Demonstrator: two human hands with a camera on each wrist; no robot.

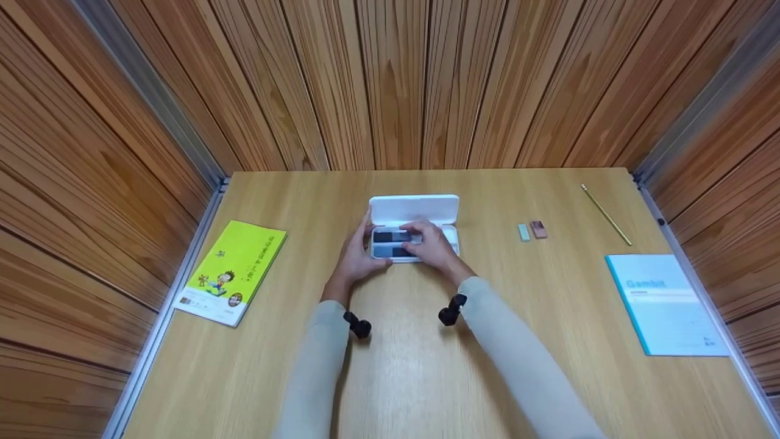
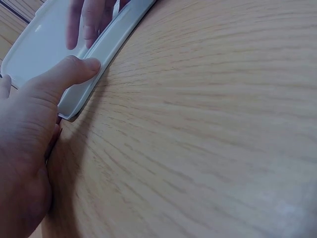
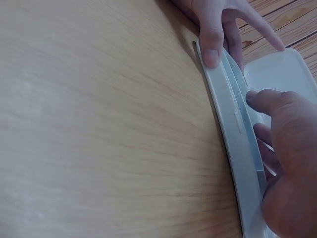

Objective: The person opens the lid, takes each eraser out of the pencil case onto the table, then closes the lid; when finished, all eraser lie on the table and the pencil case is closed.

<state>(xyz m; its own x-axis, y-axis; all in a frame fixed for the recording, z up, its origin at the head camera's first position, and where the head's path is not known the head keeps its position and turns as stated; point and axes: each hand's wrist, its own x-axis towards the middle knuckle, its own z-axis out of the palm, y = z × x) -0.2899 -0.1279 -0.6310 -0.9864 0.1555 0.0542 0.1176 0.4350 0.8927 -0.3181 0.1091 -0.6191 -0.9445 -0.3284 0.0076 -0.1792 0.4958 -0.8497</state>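
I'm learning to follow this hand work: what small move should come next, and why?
Probably lift the right hand out of the white case: the raised lid likely couldn't close while that hand reaches inside. The left hand grips the case's left end, which should steady it. Whether the right hand holds anything is unclear.

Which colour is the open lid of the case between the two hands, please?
The lid is plain white; it shows best in the head view.
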